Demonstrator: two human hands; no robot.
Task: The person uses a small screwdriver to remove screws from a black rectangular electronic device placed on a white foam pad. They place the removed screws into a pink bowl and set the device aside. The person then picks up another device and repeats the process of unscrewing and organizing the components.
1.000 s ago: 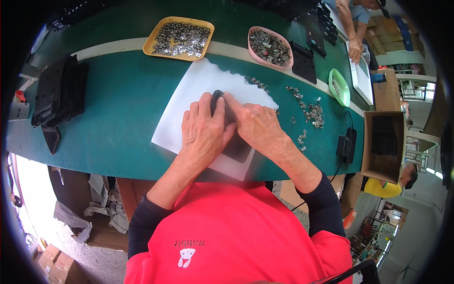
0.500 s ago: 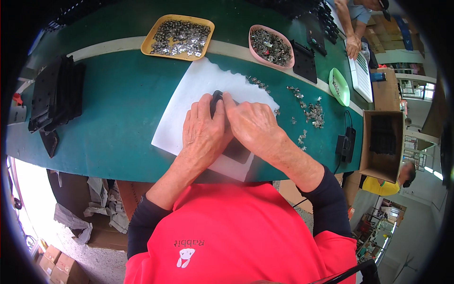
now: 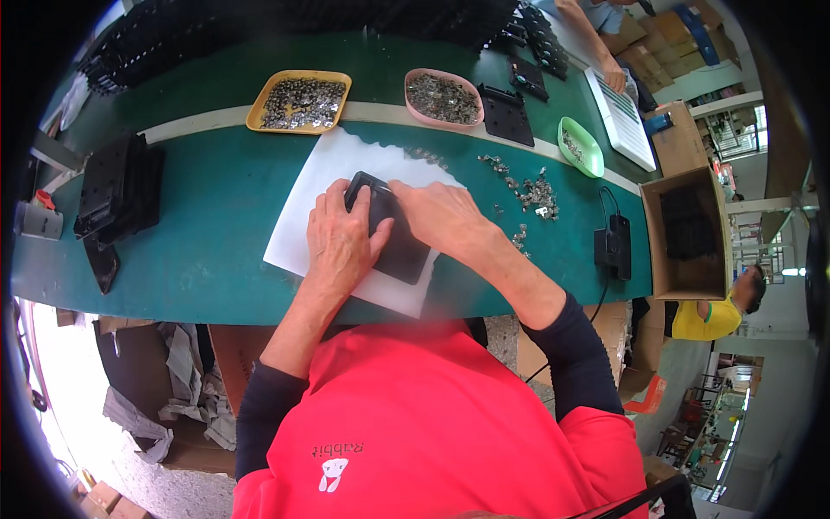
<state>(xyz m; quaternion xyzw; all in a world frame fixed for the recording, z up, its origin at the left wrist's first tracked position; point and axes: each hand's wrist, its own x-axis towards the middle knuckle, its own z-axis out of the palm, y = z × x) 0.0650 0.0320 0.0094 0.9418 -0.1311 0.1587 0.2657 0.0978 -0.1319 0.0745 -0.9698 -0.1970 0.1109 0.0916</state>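
A flat black plastic panel with a raised rim at its far end lies aslant on a white foam sheet. My left hand holds the panel's left edge. Its fingertips rest by the far rim and its thumb reaches over the surface. At the upper right edge of the panel, my right hand has its fingers drawn together in a pinch. Whatever lies between those fingertips is hidden. Small metal clips are scattered on the green table right of the sheet.
A yellow tray and a pink tray hold metal pieces; a green tray stands farther right. Black plastic parts are stacked at left. A black power adapter and an open carton sit at right. A co-worker's hand shows beyond.
My hands have moved apart, so more of the black panel shows. My left thumb now spreads over the panel. The whole view has shifted, showing more of the table's far side.
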